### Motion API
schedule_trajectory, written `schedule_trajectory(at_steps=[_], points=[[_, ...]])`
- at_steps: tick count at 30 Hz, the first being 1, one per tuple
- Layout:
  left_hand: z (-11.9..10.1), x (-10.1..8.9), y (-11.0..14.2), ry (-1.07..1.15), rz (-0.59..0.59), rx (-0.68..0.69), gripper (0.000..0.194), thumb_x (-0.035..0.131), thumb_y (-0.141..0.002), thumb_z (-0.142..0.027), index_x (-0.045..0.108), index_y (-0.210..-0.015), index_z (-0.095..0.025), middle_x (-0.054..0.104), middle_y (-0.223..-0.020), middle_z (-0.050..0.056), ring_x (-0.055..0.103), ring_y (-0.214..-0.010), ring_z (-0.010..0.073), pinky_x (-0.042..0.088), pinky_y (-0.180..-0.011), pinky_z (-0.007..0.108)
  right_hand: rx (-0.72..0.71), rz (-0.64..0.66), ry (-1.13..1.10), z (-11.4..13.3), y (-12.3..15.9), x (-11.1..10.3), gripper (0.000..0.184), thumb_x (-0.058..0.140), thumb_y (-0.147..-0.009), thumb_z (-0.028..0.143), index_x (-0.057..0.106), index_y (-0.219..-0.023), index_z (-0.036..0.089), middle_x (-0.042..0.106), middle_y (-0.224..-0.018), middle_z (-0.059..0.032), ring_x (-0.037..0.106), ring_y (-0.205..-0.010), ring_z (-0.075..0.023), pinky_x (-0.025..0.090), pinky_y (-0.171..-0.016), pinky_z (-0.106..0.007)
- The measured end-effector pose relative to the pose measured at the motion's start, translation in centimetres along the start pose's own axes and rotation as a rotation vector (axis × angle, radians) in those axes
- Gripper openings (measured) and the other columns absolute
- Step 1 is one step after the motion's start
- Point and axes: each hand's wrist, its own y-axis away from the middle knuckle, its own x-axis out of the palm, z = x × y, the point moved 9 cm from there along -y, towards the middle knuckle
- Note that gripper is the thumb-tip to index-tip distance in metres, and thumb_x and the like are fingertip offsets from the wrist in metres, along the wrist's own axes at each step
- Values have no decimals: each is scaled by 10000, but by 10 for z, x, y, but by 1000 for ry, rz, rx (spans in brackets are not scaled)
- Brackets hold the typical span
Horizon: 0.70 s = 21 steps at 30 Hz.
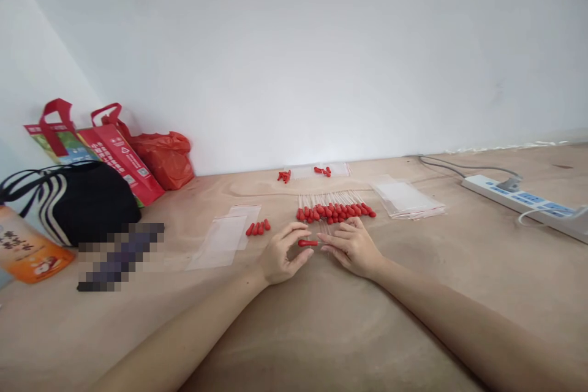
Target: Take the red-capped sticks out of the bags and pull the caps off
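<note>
Between my hands is a dropper with a red rubber bulb (307, 243) and a thin clear tube. My right hand (351, 249) pinches the tube, with the bulb pointing left. My left hand (285, 254) is open, thumb and fingers apart around the bulb end; no firm grip on it shows. Just beyond both hands lies a dense row of red-bulbed droppers (335, 213), their clear tubes pointing away from me. Several loose red bulbs (258, 228) sit left of that row, beside clear plastic zip bags (215, 242).
More zip bags (407, 198) are stacked to the right. Small red pieces (284, 177) and another bag lie near the wall. A power strip (528, 201) with cables is at far right. Shopping bags (122, 162), a black bag (92, 202) and an orange pouch (34, 251) crowd the left.
</note>
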Motion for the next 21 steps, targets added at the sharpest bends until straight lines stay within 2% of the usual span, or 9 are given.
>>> schedule_trajectory(at_steps=[3,7,12,17,21], points=[[-2,9,2,-12,38,27,175,509,-818,-210,566,-971,-149,598,-987,91,538,-980,177,448,-857,314,-29,7,11,9,-1,0,227,455,-847,283,628,-963,193,575,-578,-1,447,-646,-126,252,-702,-309],[-2,7,6,-86,19,38,128,507,-830,-244,591,-793,-154,631,-805,57,565,-842,172,444,-791,327,-80,-4,14,18,-2,-3,186,454,-836,231,632,-865,186,551,-538,14,407,-612,-117,243,-703,-309],[-7,4,10,-120,30,84,143,487,-842,-247,583,-781,-161,634,-748,33,553,-770,160,427,-739,318,-116,-3,12,22,-1,-4,168,468,-821,222,614,-748,181,516,-497,24,380,-598,-111,238,-703,-306],[-8,6,11,-129,54,85,173,452,-854,-204,554,-722,-158,620,-732,30,542,-741,149,419,-705,294,-95,36,-14,20,0,-2,197,445,-829,221,610,-729,182,525,-503,18,388,-603,-112,237,-717,-310],[0,-6,15,-142,16,35,178,431,-857,-180,543,-720,-161,597,-719,28,529,-711,140,424,-683,279,-11,40,-36,9,3,-4,228,426,-840,229,630,-748,181,543,-517,7,414,-603,-115,236,-709,-312]])
